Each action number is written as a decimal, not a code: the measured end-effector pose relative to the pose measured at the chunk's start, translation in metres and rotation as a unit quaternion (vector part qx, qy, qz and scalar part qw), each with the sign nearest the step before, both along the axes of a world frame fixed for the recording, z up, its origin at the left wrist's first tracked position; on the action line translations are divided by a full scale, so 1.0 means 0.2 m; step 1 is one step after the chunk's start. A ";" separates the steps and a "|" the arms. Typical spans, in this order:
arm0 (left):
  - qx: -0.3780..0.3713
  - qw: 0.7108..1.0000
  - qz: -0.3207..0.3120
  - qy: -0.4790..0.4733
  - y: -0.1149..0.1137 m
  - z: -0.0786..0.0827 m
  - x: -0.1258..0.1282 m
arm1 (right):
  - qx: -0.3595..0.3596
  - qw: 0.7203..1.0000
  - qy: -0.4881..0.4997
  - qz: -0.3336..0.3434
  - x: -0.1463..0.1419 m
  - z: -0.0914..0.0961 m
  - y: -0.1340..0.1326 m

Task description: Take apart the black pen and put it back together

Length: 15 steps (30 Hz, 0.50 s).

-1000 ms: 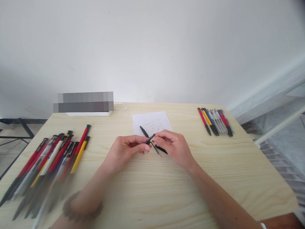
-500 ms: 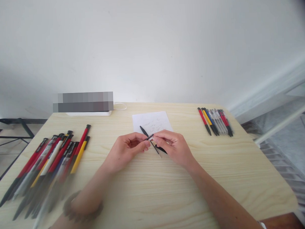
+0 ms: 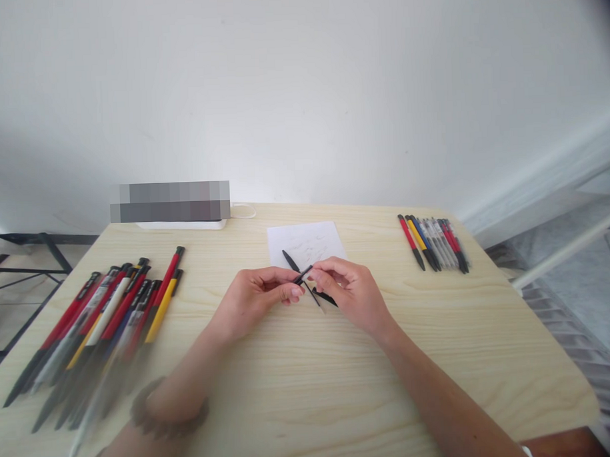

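Observation:
At the middle of the wooden table, my left hand and my right hand meet fingertip to fingertip. Both pinch a short black pen part held between them, just above the tabletop. A thin pen refill and another black pen piece lie on the table under the hands. A black pointed pen piece rests on a white sheet of paper with faint scribbles, just behind the hands.
Several red, yellow, white and black pens lie in a row at the left. A smaller row of pens lies at the back right. A white power strip sits against the wall. The table's right edge drops to the floor.
The hands have stayed together at the middle, with only small finger movements on the black pen part. The view shifted slightly.

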<state>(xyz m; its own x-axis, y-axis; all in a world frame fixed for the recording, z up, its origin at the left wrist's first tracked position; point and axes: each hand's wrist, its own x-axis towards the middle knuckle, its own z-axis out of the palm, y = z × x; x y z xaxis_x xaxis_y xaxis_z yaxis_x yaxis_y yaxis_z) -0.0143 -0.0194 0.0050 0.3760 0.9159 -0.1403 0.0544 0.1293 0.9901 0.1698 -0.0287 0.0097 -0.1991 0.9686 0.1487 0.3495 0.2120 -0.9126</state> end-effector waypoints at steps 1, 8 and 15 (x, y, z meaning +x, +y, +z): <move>-0.002 1.000 0.002 0.004 0.00 0.00 0.00 | 0.009 1.000 -0.009 0.001 0.00 0.00 0.00; 0.014 0.999 0.007 0.034 -0.01 0.01 0.01 | 0.004 1.000 -0.006 0.011 0.00 0.01 0.00; 0.049 0.998 0.017 0.047 0.00 0.01 0.01 | 0.038 0.997 -0.066 0.019 0.05 0.02 0.02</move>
